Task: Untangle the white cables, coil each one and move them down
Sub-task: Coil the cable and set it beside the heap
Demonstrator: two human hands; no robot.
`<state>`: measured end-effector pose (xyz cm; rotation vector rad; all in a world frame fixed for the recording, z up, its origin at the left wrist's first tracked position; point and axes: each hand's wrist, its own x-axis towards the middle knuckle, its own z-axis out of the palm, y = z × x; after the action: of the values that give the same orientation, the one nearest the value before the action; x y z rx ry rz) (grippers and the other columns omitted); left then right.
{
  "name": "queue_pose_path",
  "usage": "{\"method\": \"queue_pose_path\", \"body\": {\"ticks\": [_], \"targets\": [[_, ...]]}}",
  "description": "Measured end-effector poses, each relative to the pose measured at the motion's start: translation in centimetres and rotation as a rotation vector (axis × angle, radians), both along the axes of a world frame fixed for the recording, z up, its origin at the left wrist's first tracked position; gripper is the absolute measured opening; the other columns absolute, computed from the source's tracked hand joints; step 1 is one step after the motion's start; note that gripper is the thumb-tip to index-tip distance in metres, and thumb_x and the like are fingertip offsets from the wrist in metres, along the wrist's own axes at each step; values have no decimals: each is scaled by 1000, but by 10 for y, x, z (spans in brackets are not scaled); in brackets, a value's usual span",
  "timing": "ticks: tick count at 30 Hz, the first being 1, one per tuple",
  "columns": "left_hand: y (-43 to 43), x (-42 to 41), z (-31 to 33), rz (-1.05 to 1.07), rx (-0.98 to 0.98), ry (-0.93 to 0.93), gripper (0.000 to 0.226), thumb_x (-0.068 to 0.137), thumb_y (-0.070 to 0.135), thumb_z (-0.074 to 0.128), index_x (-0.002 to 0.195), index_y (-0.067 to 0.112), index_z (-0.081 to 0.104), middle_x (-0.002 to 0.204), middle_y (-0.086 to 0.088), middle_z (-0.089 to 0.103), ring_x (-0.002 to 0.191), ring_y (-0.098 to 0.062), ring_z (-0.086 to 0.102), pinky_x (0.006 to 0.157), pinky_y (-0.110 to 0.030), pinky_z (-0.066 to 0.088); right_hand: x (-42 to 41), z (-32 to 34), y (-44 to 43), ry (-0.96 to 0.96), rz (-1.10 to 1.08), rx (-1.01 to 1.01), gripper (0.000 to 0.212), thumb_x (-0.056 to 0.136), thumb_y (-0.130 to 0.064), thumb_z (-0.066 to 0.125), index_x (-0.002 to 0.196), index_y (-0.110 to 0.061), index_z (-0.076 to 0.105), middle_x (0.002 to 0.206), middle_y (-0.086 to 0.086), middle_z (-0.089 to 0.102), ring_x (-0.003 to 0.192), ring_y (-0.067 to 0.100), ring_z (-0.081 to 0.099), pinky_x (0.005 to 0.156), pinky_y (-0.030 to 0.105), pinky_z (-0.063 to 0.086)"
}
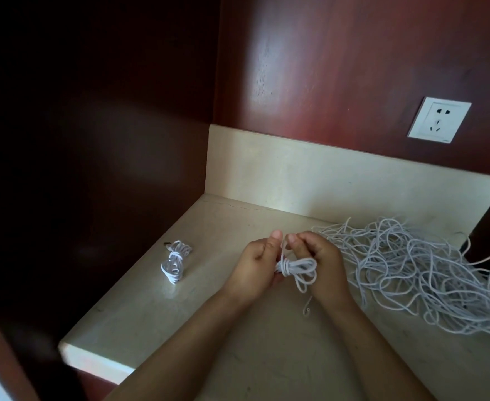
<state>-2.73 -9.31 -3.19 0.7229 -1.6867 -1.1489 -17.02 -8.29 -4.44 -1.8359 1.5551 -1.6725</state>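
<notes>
Both hands meet over the middle of the counter (139, 322), working one small coil (297, 267) of white cable between them. The left hand (256, 267) has its fingers curled shut around the coil's bound end, thumb up; the right hand (321, 261) pinches a loop of the same cable at the top, its other fingers folded around the coil's hanging loops. Several turns appear to be wrapped around the coil's waist, so the step in hand looks like tying it off. A finished bundle (175, 261) lies well apart to the left, and the tangle (417, 273) of loose cables sprawls just right of the hands. Next, the loop probably needs tucking or pulling snug so the wrap holds, then the coil can go down beside the bundle.
</notes>
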Motion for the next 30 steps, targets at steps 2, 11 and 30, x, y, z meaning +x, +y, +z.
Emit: {"method": "queue_pose_path", "body": {"ticks": [2, 11, 30], "targets": [[1, -1, 2, 10, 34, -22, 55, 107, 28, 30, 54, 14, 40, 41, 6, 39, 40, -3, 39, 49, -15, 35, -6, 2, -2, -82, -33, -1, 21, 89, -41, 59, 71, -30, 63, 62, -8, 59, 60, 7, 53, 59, 34, 43], [-1, 4, 5, 4, 158, 140, 35, 106, 23, 36, 71, 15, 37, 56, 7, 35, 46, 0, 36, 47, -13, 34, -3, -7, -1, 86, 112, 119, 13, 82, -22, 62, 79, -33, 69, 74, -19, 70, 75, -9, 62, 72, 15, 47], [-19, 19, -9, 319, -237, -273, 18, 96, 34, 54, 103, 30, 38, 69, 4, 58, 62, -10, 53, 61, -37, 40, 18, 22, 34, 343, 71, 120, 25, 83, -48, 45, 81, -34, 65, 67, -7, 63, 64, 8, 59, 63, 34, 47]]}}
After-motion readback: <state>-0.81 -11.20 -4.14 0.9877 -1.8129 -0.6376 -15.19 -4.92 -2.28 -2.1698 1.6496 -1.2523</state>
